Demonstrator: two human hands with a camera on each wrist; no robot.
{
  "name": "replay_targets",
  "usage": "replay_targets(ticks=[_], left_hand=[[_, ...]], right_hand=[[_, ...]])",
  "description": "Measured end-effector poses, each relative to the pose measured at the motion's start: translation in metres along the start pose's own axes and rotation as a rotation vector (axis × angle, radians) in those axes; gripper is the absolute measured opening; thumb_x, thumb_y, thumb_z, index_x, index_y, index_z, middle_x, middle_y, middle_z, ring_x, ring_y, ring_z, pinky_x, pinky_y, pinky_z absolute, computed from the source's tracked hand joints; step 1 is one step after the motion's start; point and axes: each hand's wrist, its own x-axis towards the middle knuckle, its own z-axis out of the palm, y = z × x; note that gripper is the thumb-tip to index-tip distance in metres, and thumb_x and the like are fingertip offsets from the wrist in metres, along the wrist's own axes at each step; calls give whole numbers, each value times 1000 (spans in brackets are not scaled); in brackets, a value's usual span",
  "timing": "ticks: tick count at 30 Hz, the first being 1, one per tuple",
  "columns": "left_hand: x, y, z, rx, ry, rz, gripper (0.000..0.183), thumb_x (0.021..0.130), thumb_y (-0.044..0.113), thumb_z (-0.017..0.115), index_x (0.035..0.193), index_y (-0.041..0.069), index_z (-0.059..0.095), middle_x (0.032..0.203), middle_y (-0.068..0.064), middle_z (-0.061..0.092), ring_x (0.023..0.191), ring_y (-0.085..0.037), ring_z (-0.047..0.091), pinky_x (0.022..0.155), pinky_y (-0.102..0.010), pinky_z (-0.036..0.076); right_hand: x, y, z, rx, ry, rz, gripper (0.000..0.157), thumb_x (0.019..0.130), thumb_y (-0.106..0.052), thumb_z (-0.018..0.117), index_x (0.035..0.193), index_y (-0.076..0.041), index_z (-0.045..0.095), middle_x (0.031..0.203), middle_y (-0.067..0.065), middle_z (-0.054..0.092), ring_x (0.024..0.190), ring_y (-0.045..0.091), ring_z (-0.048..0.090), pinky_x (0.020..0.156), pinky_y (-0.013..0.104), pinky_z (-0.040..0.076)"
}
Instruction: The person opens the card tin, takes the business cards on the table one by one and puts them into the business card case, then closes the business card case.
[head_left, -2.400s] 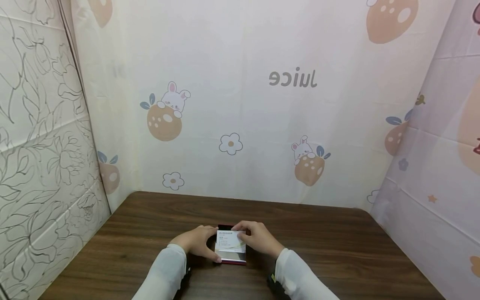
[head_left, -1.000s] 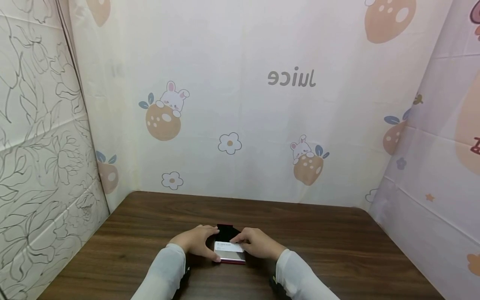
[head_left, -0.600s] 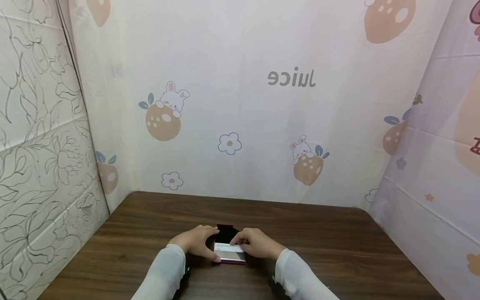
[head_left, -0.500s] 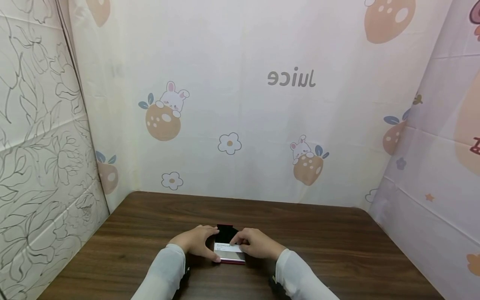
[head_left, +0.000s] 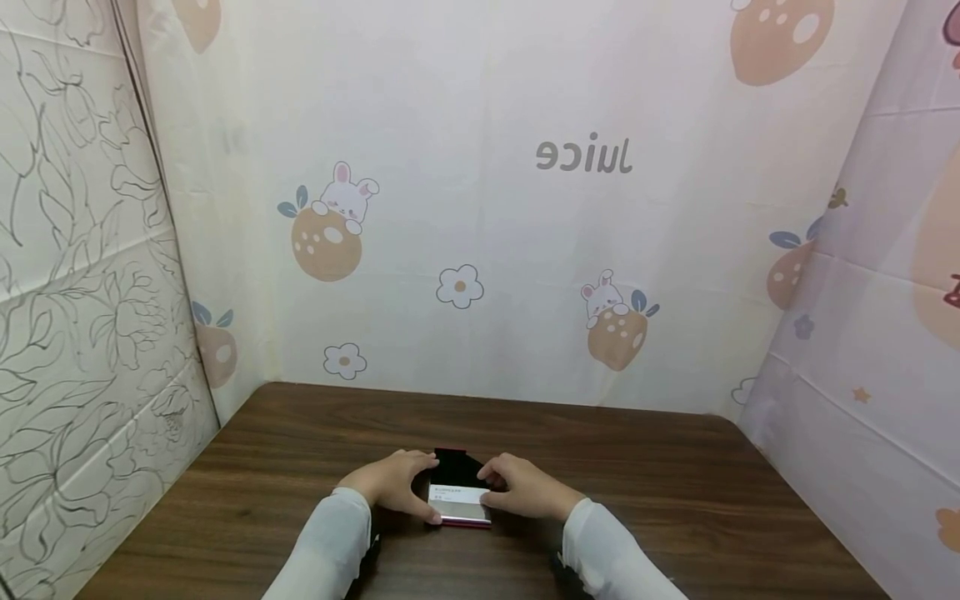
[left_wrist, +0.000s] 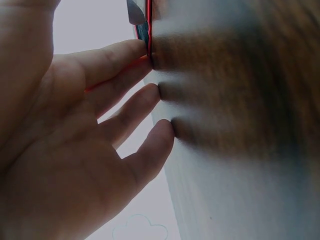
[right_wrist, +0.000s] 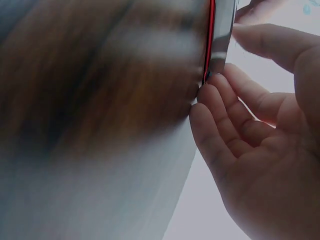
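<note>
A card holder [head_left: 459,510] with a silver face, red edges and a raised black flap lies on the wooden table. A white printed business card [head_left: 450,492] sits in it, its upper strip showing. My left hand [head_left: 393,485] steadies the holder from the left, thumb at the near corner and index finger up by the flap. In the left wrist view the other fingertips rest on the tabletop. My right hand [head_left: 528,487] is at the right side, its thumb touching the card's right end and its bent fingers beside the flap. In the right wrist view its fingertips [right_wrist: 202,100] reach the holder's red edge.
The brown wooden table [head_left: 637,492] extends around the holder on all sides. Behind it hangs a pale printed curtain [head_left: 480,208] with rabbits, fruit and flowers. Another patterned curtain [head_left: 82,250] closes off the left side.
The business card has slid toward me, down into the holder, baring the black flap. My right hand has shifted rightward, off the card's top edge. The left hand keeps its place.
</note>
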Motion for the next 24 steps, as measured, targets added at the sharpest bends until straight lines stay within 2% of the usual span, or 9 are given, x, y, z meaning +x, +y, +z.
replay_targets(ticks=[6,10,17,24], left_hand=[[0,0,0,-10,0,3,93,73,49,87,147,7,51,152,-11,45,140,-35,37,107,-58,37],[-1,0,0,-11,-1,-3,93,73,50,87,147,8,50,152,-11,44,141,-35,37,107,-57,38],[-2,3,-1,-15,3,2,92,73,48,87,147,7,50,152,-11,45,140,-35,38,107,-58,38],[-2,2,-1,-17,-2,-4,91,73,47,87,147,7,50,152,-12,44,140,-35,38,106,-58,38]], right_hand=[[-8,2,-5,7,-15,50,39,90,-34,76,117,-8,65,107,-2,59,97,15,59,88,37,53],[-12,0,-7,9,-22,52,44,88,-38,78,118,-8,65,108,-1,59,99,17,59,89,39,53],[-14,2,-8,-5,-35,17,52,83,-42,82,117,-7,65,107,-2,57,97,14,56,86,33,51],[-14,4,-5,-7,-44,10,52,81,-43,83,115,-8,66,106,-4,54,95,11,53,85,31,50]])
